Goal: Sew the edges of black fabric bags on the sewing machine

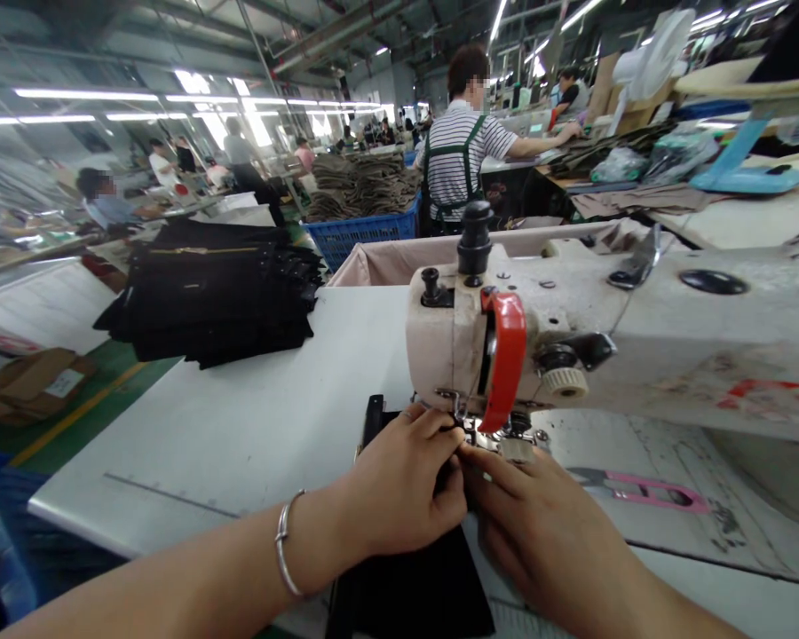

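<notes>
A sewing machine (453, 328) with a red guard stands on the white table. Under its needle area lies a piece of black fabric (419, 586), its near part spread toward me. My left hand (409, 479), below a silver bangle on the wrist, presses on the fabric just left of the presser foot, fingers bent together. From the right, my right hand (533, 515) grips the fabric edge close to the foot, its fingertips meeting those of the left. The fingertips and the stitching spot are partly hidden. Pink-handled thread snips (666, 491) lie to the right on the machine bed.
A tall stack of black fabric pieces (206, 293) rests on the table's far left. Behind stand a blue crate (366, 241) with folded brown pieces and a pale cloth-lined bin (379, 262). A co-worker in a striped shirt (456, 146) stands beyond the machine. A cardboard box (33, 382) sits on the floor.
</notes>
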{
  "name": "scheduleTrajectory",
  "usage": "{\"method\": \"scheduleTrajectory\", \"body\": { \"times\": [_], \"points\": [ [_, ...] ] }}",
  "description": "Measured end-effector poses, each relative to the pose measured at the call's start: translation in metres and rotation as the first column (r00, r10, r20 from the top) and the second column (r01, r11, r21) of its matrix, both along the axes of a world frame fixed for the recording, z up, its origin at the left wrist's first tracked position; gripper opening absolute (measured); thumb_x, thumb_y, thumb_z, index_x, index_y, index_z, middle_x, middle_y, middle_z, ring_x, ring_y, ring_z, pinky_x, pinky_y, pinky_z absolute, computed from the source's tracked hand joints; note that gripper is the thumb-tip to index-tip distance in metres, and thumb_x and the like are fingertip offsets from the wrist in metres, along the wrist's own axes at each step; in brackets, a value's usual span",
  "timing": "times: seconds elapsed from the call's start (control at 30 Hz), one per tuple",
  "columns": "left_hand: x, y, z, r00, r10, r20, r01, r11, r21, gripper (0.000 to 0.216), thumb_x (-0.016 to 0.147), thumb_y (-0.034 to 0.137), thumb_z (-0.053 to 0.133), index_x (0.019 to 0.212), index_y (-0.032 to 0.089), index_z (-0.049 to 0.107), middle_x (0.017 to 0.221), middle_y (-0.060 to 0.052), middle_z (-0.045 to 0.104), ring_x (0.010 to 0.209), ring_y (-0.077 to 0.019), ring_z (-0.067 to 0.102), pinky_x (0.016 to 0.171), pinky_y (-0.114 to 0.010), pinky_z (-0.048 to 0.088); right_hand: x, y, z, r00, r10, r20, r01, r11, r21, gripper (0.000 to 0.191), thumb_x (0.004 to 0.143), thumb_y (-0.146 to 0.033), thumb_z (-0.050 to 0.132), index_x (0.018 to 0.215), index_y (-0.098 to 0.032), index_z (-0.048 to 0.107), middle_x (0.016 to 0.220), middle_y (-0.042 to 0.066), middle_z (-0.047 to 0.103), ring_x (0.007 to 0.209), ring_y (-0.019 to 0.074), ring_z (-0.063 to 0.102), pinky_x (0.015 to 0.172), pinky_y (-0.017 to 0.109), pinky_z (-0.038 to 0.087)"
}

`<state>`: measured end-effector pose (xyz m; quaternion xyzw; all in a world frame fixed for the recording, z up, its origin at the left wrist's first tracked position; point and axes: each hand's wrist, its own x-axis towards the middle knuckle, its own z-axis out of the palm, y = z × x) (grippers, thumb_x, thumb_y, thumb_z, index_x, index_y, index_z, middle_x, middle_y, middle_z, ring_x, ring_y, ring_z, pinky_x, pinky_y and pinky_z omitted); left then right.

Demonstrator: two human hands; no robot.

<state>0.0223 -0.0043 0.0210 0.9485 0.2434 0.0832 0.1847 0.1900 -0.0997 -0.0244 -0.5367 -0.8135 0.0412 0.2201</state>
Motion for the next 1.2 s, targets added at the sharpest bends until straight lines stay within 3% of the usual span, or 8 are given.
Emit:
{"method": "scheduleTrajectory", "body": {
  "times": [0.27,0.4,0.6,0.77,0.83,0.9,1.03,1.2],
  "points": [
    [-0.067,-0.003,-0.012,0.818,0.575,-0.014,-0.573,0.817,0.068,0.041,0.073,0.044,0.069,0.101,0.018,0.054,0.108,-0.009,0.053,0.106,-0.032,0.048,0.092,-0.052,0.04,0.0,0.0,-0.001,1.0,-0.015,-0.021,0.014,0.998,-0.053,0.03,0.077,-0.011,0.049,0.102,-0.023,0.062,0.128,0.005,0.054,0.112,0.0268,0.048,0.097,0.047,0.042],
    [-0.072,0.005,-0.026,0.764,0.641,0.077,-0.596,0.746,-0.296,0.024,0.072,0.031,0.065,0.086,0.019,0.048,0.085,-0.002,0.057,0.084,-0.0241,0.057,0.079,-0.041,0.046,-0.003,0.001,0.002,0.999,-0.003,-0.049,0.0,0.998,-0.069,0.039,0.074,-0.008,0.048,0.109,-0.023,0.059,0.129,0.004,0.053,0.119,0.0249,0.045,0.103,0.045,0.038],
    [-0.049,0.008,-0.02,0.53,0.847,0.041,-0.145,0.137,-0.98,0.031,0.069,0.03,0.062,0.096,0.016,0.056,0.076,-0.003,0.067,0.067,-0.0204,0.065,0.062,-0.029,0.05,-0.005,0.008,0.0,0.991,-0.01,-0.132,0.02,0.997,0.068,0.041,0.076,-0.007,0.05,0.115,-0.018,0.057,0.119,0.01,0.059,0.113,0.023,0.052,0.098,0.04,0.044],
    [-0.058,-0.025,-0.018,0.738,0.669,-0.086,-0.038,-0.085,-0.996,0.055,0.084,0.062,0.036,0.099,0.015,0.059,0.079,-0.009,0.069,0.058,-0.0228,0.065,0.046,-0.03,0.048,-0.003,0.014,0.002,0.988,0.021,-0.152,0.004,0.988,0.157,0.031,0.079,-0.005,0.05,0.104,-0.019,0.062,0.108,0.008,0.065,0.104,0.0212,0.058,0.09,0.035,0.048],
    [-0.078,-0.028,-0.014,0.807,0.583,-0.099,-0.142,0.029,-0.989,0.058,0.085,0.065,0.036,0.106,0.015,0.056,0.083,-0.01,0.068,0.059,-0.0239,0.066,0.048,-0.033,0.051,-0.006,0.006,0.006,0.987,0.075,-0.14,-0.048,0.981,0.186,0.025,0.081,-0.008,0.051,0.099,-0.021,0.063,0.102,0.006,0.066,0.099,0.0211,0.059,0.085,0.034,0.049],
    [-0.099,-0.028,-0.003,0.742,0.67,-0.005,-0.373,0.407,-0.834,0.048,0.086,0.056,0.045,0.11,0.016,0.054,0.092,-0.01,0.067,0.076,-0.0255,0.068,0.067,-0.04,0.057,-0.013,-0.01,0.006,0.985,0.121,-0.12,-0.097,0.976,0.194,0.015,0.082,-0.01,0.055,0.085,-0.022,0.064,0.089,0.003,0.066,0.087,0.0209,0.06,0.076,0.034,0.05],
    [-0.101,-0.049,0.023,0.887,0.417,0.197,-0.416,0.908,-0.046,0.05,0.081,0.018,0.049,0.131,0.023,0.045,0.14,-0.011,0.045,0.131,-0.0288,0.042,0.112,-0.052,0.032,-0.036,-0.048,-0.01,0.984,0.141,-0.105,-0.113,0.965,0.236,0.011,0.084,-0.014,0.059,0.083,-0.023,0.065,0.078,0.001,0.066,0.079,0.0184,0.061,0.073,0.032,0.052],
    [-0.05,-0.09,0.004,0.978,-0.185,-0.094,0.201,0.955,0.216,0.071,0.075,0.011,0.048,0.143,0.007,0.03,0.151,-0.018,0.027,0.141,-0.0317,0.024,0.112,-0.045,0.036,-0.05,-0.069,-0.035,0.983,0.027,-0.183,0.04,0.935,0.353,0.019,0.094,-0.028,0.05,0.096,-0.02,0.067,0.103,0.007,0.07,0.106,0.0208,0.06,0.097,0.035,0.048]
  ]
}}
